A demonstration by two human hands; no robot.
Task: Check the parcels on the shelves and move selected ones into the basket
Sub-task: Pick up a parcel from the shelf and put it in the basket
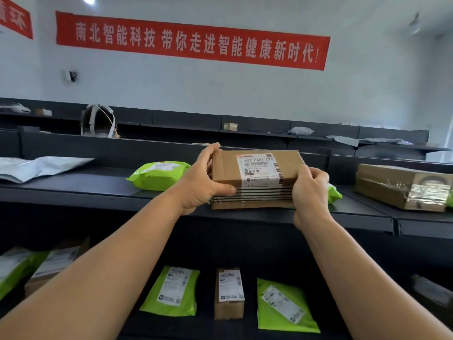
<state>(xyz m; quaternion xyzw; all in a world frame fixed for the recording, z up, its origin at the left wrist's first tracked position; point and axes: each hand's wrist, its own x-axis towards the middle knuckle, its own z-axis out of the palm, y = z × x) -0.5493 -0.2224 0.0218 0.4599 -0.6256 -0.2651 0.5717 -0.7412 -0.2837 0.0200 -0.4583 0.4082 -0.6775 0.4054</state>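
- Head view: I have my left hand [199,179] and right hand [309,192] clamped on the two short ends of a brown cardboard parcel [255,179], fingers curled over the far edge and thumbs on the near side, label tilted up toward me.
- The parcel sits at the front edge of the upper shelf [73,190], its lower edge seemingly touching the shelf; a green mailer [158,175] lies just beside it on the left.
- Handling, as I judge it: a flat, stiff box, likely light enough to lift with an end grip. The taped stripes along the near side could be slick, so I'd keep my hold on the bare cardboard ends.
- Count on the upper shelf: two brown boxes, including the taped one [402,187] at right, one grey bag [36,168], and green mailers.
- Lower shelf [208,327]: three green mailers and one small brown box in plain sight, with more at the left edge I cannot count.
- No basket is in view.
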